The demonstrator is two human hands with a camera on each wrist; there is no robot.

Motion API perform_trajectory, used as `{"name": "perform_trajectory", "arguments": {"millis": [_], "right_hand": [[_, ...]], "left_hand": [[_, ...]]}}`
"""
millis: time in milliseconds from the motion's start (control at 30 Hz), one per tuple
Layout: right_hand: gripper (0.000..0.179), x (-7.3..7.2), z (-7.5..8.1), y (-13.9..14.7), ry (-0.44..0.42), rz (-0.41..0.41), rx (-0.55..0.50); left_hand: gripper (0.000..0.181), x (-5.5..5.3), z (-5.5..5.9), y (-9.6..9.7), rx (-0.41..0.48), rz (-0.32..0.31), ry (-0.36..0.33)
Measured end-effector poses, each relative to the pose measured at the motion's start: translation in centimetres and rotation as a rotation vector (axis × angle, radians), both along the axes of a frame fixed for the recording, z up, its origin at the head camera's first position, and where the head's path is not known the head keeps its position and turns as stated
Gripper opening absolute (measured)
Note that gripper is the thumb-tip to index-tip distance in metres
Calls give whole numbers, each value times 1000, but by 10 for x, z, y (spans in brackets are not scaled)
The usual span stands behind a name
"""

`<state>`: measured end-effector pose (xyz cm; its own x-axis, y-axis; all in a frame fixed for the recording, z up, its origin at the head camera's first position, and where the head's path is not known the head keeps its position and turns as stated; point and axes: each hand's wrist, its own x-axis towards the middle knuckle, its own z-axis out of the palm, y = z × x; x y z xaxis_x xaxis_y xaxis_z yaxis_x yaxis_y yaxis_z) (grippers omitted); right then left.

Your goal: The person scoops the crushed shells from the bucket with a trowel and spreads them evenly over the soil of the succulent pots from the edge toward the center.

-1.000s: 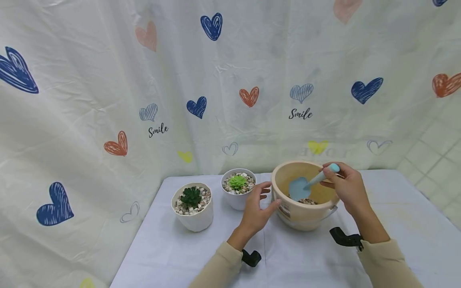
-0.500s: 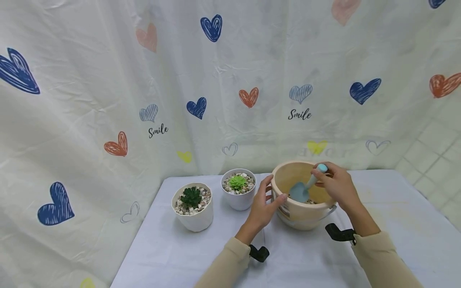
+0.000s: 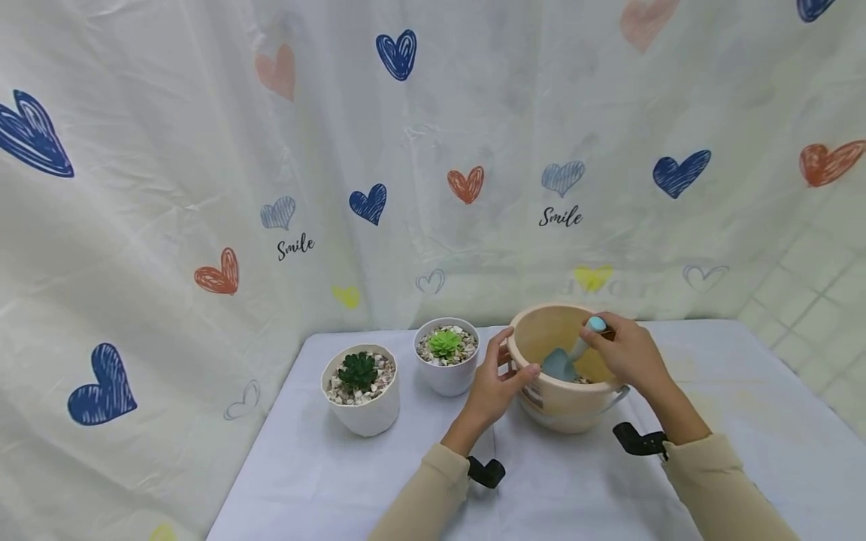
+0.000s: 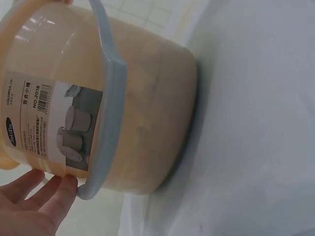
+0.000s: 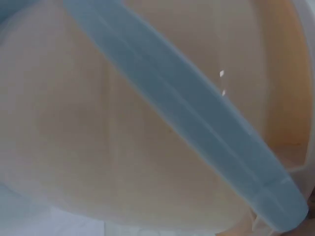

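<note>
My right hand (image 3: 629, 357) grips the pale blue handle of a small trowel (image 3: 558, 365). The trowel's blade points down inside a cream plastic bucket (image 3: 568, 404), where a little gravel (image 3: 582, 379) shows at the bottom. My left hand (image 3: 489, 389) rests against the bucket's left side, thumb at the front near the rim. In the left wrist view, the fingertips of my left hand (image 4: 37, 204) touch the bucket wall below its label (image 4: 54, 118), beside the grey-blue bail handle (image 4: 113, 108). That bail handle (image 5: 187, 113) crosses the right wrist view; the trowel cannot be made out there.
Left of the bucket stand a white pot (image 3: 368, 415) with a dark green succulent (image 3: 358, 370) and another white pot (image 3: 449, 378) with a bright green succulent (image 3: 444, 343), both topped with pebbles. A white cloth covers the table (image 3: 284, 481); a heart-patterned curtain (image 3: 473, 113) hangs behind.
The left hand has come right, up against the bucket. The right hand has shifted left, and the trowel has gone lower into the bucket and stands more upright.
</note>
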<state>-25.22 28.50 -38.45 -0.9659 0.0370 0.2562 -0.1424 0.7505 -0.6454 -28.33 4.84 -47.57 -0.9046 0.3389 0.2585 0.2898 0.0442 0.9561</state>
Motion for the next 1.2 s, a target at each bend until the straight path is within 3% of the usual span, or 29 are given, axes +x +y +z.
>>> {"name": "perform_trajectory", "arguments": {"millis": [267, 567, 833, 933, 1200], "right_hand": [[48, 0, -5, -2, 48, -35, 13], [48, 6, -16, -2, 188, -107, -30], [36, 9, -21, 2, 409, -152, 57], [35, 7, -20, 5, 412, -146, 76], [37, 7, -21, 14, 310, -128, 65]], "left_hand": [[78, -2, -2, -3, -6, 8, -5], [76, -1, -4, -5, -17, 6, -29], [77, -1, -1, -9, -14, -9, -19], [79, -2, 1, -12, -35, 3, -23], [82, -1, 9, -24, -144, -9, -15]]}}
